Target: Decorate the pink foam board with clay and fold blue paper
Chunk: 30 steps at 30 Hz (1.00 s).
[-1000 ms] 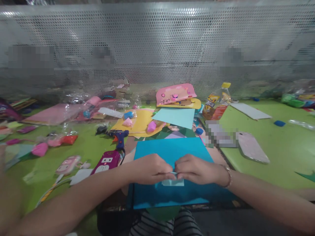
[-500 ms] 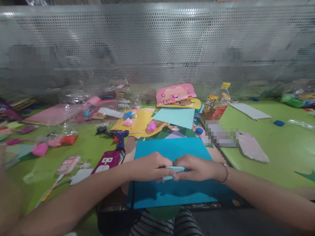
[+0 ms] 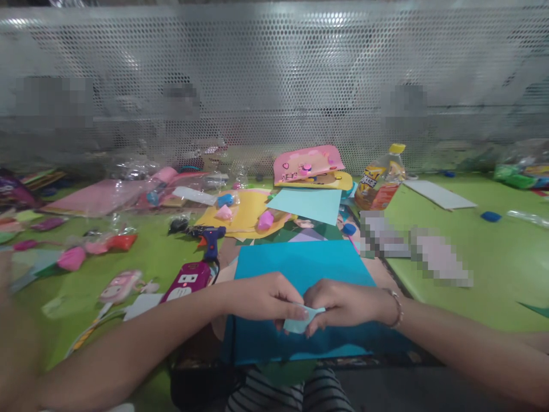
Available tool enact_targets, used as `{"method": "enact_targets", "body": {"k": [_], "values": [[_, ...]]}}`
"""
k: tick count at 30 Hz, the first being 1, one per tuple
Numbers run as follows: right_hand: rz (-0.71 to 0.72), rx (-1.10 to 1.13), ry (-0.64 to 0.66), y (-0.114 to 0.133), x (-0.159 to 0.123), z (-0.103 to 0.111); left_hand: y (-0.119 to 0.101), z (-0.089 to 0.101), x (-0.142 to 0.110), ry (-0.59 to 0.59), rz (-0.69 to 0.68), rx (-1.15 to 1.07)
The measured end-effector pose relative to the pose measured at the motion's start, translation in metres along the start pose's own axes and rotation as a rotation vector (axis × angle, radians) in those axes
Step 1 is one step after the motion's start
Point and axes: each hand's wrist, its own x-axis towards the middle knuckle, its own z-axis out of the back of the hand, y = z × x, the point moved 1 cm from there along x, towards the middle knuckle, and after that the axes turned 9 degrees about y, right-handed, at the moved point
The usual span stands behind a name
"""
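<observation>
Between my two hands is a small pale blue piece of paper or foam sheet (image 3: 297,326), bent where the fingers press it. My left hand (image 3: 274,298) pinches it from the left, thumb on top. From the right, my right hand (image 3: 338,306), with a beaded bracelet at the wrist, grips its other end. Both hands hover low over a bright blue sheet (image 3: 300,257) lying flat. Beyond that sheet lies a larger light blue piece (image 3: 309,203), partly over a yellow shape (image 3: 249,214).
Left of the blue sheet are a glue gun (image 3: 211,240), a purple power socket (image 3: 187,279) and a pink earphone case (image 3: 120,286) with cables. A drink bottle (image 3: 380,180) stands at the back right. A perforated metal panel (image 3: 274,86) closes off the table's far side.
The small pale blue piece has turned and come slightly nearer to me. My left thumb now lies across its face, and both hands have shifted a little downward.
</observation>
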Motion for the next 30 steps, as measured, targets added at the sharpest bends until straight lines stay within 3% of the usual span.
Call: {"method": "enact_targets", "body": {"k": [5, 7, 9, 12, 15, 19, 22, 24, 26, 30], "values": [[-0.025, 0.02, -0.103, 0.009, -0.009, 0.009, -0.002, 0.001, -0.003, -0.072, -0.036, -0.039], [-0.104, 0.059, -0.223, 0.009, -0.016, 0.018, -0.004, 0.003, -0.006, -0.072, -0.049, -0.095], [-0.274, 0.152, -0.413, 0.003, -0.024, 0.028, -0.004, 0.004, -0.009, -0.091, -0.037, -0.089], [-0.477, 0.383, -0.679, -0.015, -0.03, 0.044, -0.004, 0.004, -0.007, -0.135, -0.013, 0.178], [-0.536, 0.741, -0.835, -0.036, -0.03, 0.054, -0.004, -0.002, 0.0, -0.061, -0.074, 0.569], [-0.55, 0.908, -0.896, -0.047, -0.028, 0.059, -0.011, -0.02, 0.004, -0.017, -0.076, 0.994], [-0.584, 0.984, -0.885, -0.046, -0.029, 0.061, -0.012, -0.043, 0.002, -0.024, 0.023, 1.228], [-0.606, 1.023, -0.881, -0.046, -0.029, 0.061, -0.003, -0.06, 0.001, -0.058, 0.104, 1.295], [-0.624, 1.045, -0.884, -0.047, -0.029, 0.062, 0.012, -0.075, 0.003, -0.1, 0.081, 1.364], [-0.586, 0.995, -0.938, -0.052, -0.031, 0.062, 0.042, -0.088, 0.012, -0.3, 0.042, 1.46]]}}
